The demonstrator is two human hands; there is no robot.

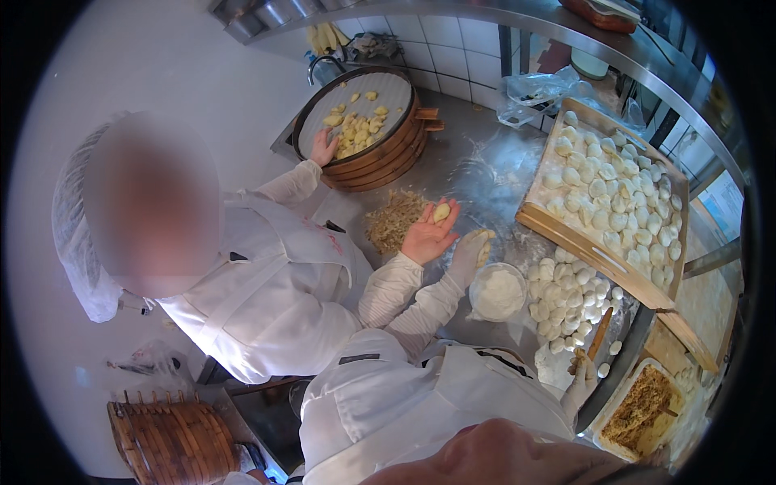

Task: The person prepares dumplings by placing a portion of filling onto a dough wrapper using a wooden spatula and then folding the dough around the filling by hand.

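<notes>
My left hand [473, 253], in a pale glove, is raised beside a co-worker's bare hand, its fingers curled and yellowish at the tips. Whether something sits inside it is hidden. Lower right, my gloved right hand [581, 373] grips a flat wooden stick [601, 333] that points up toward a heap of white dough pieces [567, 297]. Between my hands stands a round bowl of white flour [498, 292]. Past the heap, a wooden tray [526, 213] bears many floured dumplings [612, 188]. A tub of brown filling [636, 415] with a utensil in it lies right of my right hand.
On my left stands a co-worker [267, 267] in white, one hand at a bamboo steamer [376, 163] holding yellow pieces, the other palm bearing a yellow piece [441, 212]. Shredded filling [394, 221] lies on the metal table. A steel shelf [461, 13] curves overhead.
</notes>
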